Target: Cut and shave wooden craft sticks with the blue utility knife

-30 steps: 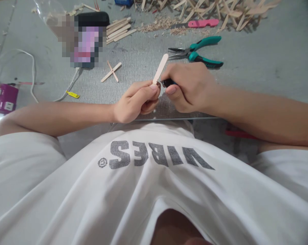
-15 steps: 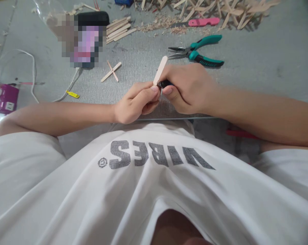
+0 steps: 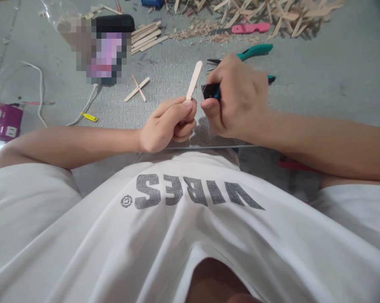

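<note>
My left hand (image 3: 169,124) is closed near the table's front edge, pinching the lower end of a wooden popsicle stick (image 3: 194,80) that points up and slightly right. To its right, my right hand (image 3: 238,99) is wrapped round a dark utility knife (image 3: 211,91), mostly hidden in the fist. A short bit of its blade shows, apart from the stick. Behind the right hand lie green-handled long-nose pliers (image 3: 255,50), partly covered by it. Two crossed sticks (image 3: 137,89) rest on the table beyond my left hand.
A pile of popsicle sticks (image 3: 147,35) lies beyond, beside wood shavings (image 3: 196,29) and a pink-handled knife (image 3: 250,28). Crossed-stick pieces (image 3: 283,17) are heaped at the back. A phone (image 3: 109,52) with a white cable (image 3: 41,90) and a purple box (image 3: 10,122) are at left.
My right hand has drawn the knife away from the stick, to the right and slightly up, now covering part of the pliers. The stick has shifted a little up and left.
</note>
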The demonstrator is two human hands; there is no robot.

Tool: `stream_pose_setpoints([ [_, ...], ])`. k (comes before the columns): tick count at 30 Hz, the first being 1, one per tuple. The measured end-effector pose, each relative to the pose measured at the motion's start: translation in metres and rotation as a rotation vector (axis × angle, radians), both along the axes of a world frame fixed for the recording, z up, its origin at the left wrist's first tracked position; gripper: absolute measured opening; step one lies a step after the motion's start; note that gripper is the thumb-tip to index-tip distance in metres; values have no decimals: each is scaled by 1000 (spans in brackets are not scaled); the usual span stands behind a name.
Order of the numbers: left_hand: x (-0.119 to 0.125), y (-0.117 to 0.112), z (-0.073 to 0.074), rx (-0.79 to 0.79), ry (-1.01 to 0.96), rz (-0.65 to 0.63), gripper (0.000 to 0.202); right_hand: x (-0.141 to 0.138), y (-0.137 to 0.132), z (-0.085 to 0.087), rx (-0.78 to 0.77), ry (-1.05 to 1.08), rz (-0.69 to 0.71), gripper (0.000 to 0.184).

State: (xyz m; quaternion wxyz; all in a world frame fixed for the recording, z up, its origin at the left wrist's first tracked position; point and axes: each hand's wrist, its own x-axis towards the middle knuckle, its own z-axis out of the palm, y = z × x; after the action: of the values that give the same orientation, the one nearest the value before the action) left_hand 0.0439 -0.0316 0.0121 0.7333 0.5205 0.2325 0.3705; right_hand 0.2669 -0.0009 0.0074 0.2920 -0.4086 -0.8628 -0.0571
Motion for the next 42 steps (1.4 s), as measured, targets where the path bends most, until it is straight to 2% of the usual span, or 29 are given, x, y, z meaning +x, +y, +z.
stream_pose_setpoints([
  [4, -1, 3, -1, -2, 15, -19, 46, 5, 3, 0, -22, 29, 62, 89],
  [10, 0, 3, -4, 25, -40, -42, 44, 3, 2, 5, -103, -130, 111, 97],
  [16, -1, 1, -1, 28, -96, -109, 43, 4, 2, 6, -269, -87, 139, 86],
  [18, -1, 0, 0, 15, -100, -104, 44, 5, 2, 7, -278, -107, 125, 84],
  [24, -2, 1, 2, -15, -76, -130, 43, 1, 0, 10, -79, -182, 96, 94],
  [30, -1, 1, 6, -46, -105, -170, 45, -1, 3, 8, 114, -208, 95, 90],
  [34, 1, -1, 10, -72, -94, -169, 45, 1, 3, 4, 211, -195, 41, 86],
  [39, 1, -2, 11, -129, -82, -105, 47, 4, 7, -4, 235, -128, -14, 81],
  [42, 1, 0, 12, -159, -46, -70, 49, 3, 13, -7, 261, -162, -12, 79],
])
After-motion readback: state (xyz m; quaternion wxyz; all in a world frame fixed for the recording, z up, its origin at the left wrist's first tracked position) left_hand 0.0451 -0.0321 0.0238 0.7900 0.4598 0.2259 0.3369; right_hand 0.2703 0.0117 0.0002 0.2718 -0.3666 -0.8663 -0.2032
